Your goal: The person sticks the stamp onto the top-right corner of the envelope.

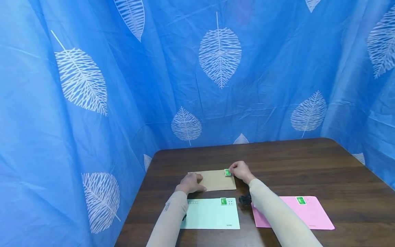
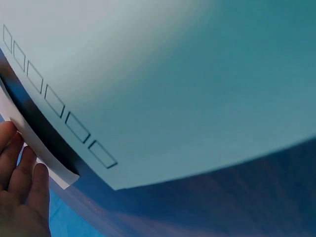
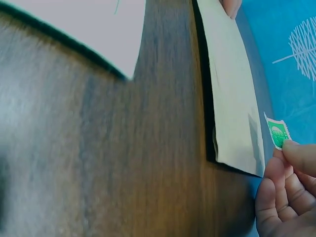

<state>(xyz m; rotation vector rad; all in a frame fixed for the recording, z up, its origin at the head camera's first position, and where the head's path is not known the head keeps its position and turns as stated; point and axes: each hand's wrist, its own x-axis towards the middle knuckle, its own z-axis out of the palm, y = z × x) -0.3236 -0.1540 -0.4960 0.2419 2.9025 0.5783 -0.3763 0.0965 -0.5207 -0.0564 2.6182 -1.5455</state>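
Note:
A tan envelope [image 1: 213, 180] lies on the table, its left end under my left hand [image 1: 190, 183]. The thumb and fingers of that hand are spread apart over the paper; in the left wrist view the fingers lie fairly straight along its edge. At the envelope's upper right corner my right hand [image 1: 241, 170] pinches a green postage stamp [image 1: 227, 172] between thumb and fingertips. Seen from the right wrist, the stamp [image 3: 278, 133] is held slightly above the envelope's end, with a slim shadow on the paper below.
Nearer to me lies a mint-green envelope [image 1: 213, 216] with a green stamp at its upper right. To its right is a pink envelope [image 1: 311, 214], also stamped, partly covered by my right sleeve. A blue leaf-print curtain [image 1: 247, 113] hangs behind the wooden table [image 1: 277, 161].

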